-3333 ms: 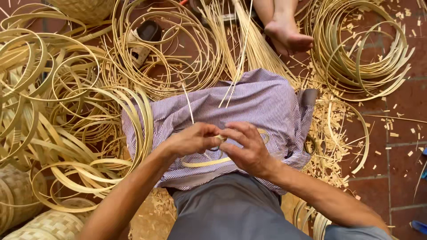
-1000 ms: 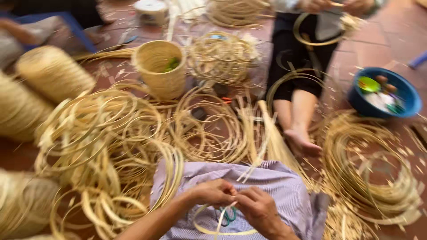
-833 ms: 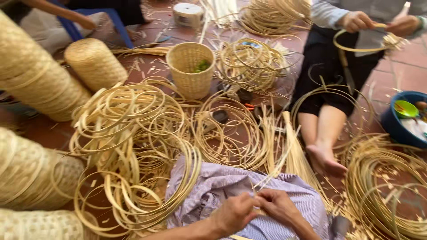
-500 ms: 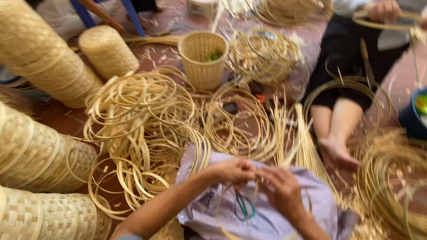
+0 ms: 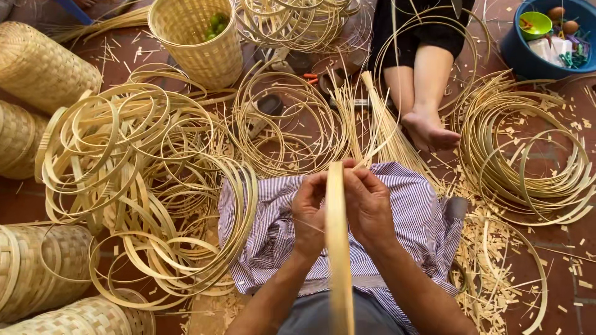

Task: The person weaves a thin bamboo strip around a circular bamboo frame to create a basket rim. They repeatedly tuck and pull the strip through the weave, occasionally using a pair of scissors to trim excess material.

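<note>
- A bamboo hoop [image 5: 338,248], seen edge-on, is pinched at its far end between the left hand [image 5: 308,214] and right hand [image 5: 367,208], fingers pressed against the strip, above a striped cloth [image 5: 422,217].
- The hoop's joint is judged to be in hand; a steady pinch is called for next.
- Open room is scarce: loose hoops [image 5: 143,180] lie left, coiled strips [image 5: 528,155] right, a co-worker's foot [image 5: 428,130] far.
</note>
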